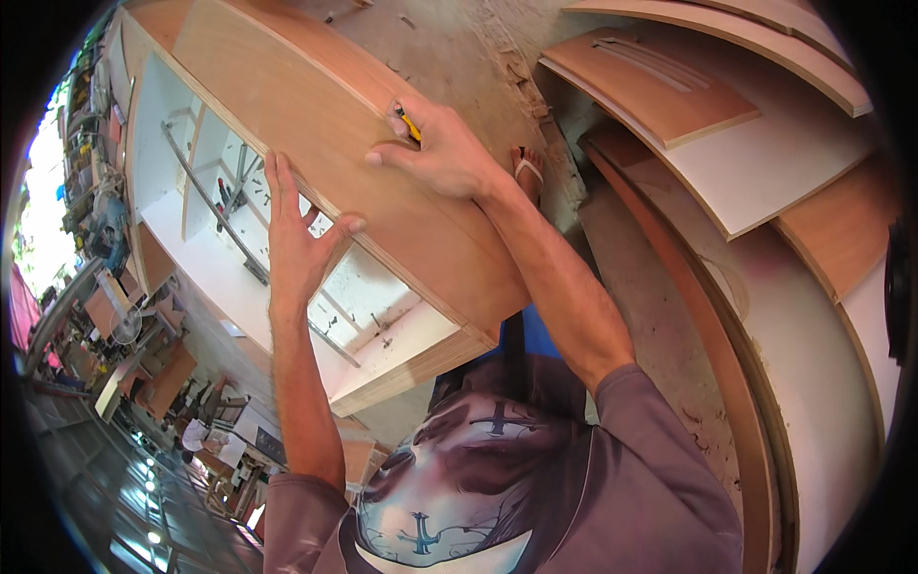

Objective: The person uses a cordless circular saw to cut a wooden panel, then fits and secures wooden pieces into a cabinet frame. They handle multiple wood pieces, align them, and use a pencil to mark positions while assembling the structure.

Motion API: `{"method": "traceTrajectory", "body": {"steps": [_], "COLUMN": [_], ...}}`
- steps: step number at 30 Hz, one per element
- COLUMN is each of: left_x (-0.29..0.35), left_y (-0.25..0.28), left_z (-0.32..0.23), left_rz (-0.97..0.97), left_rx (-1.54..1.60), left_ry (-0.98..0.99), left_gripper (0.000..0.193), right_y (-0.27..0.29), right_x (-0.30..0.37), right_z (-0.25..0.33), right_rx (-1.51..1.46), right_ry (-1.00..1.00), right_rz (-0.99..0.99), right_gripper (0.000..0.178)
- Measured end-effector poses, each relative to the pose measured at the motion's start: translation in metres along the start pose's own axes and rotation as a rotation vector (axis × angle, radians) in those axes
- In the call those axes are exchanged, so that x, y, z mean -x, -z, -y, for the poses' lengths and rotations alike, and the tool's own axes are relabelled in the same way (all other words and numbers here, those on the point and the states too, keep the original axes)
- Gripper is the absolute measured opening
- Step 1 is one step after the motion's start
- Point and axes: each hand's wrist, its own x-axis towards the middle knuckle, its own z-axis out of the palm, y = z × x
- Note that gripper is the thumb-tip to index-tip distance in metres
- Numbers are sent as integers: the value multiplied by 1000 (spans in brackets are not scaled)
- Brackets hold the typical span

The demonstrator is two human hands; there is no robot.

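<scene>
A long wooden cabinet (354, 163) with a wood-faced panel and a white interior (373, 287) lies before me. My left hand (304, 234) rests on the edge of its open side, fingers straight and the thumb spread away. Over the panel's far right edge, my right hand (435, 153) is curled around a slim yellow-and-black tool (409, 124). Most of that tool is hidden by the fingers, so its exact kind cannot be made out. The right thumb points left over the panel.
Stacked boards (660, 91), some wood-faced and some white, stand to my right. Inside the cabinet lies a long metal strip (215, 206) among small loose bits. A standing fan (124, 325) and a distant person (196, 437) are at the left. My sandalled foot (527, 167) shows beyond the cabinet.
</scene>
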Motion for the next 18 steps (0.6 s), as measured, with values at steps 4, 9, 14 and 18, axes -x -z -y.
{"method": "traceTrajectory", "body": {"steps": [4,9,14,18], "left_x": [-1,-3,-1,-4], "left_y": [1,2,3,5], "left_z": [-3,-4,0,3], "left_rz": [16,18,5,-5], "left_rx": [-27,11,52,-46], "left_ry": [19,31,19,-21], "left_gripper": [134,134,134,136], "right_y": [1,0,-1,-2], "right_x": [0,0,1,1], "right_z": [-1,-3,0,5], "right_rx": [19,22,40,47], "right_ry": [-3,27,11,1], "right_rz": [-3,-12,-6,0], "right_gripper": [44,45,46,45]}}
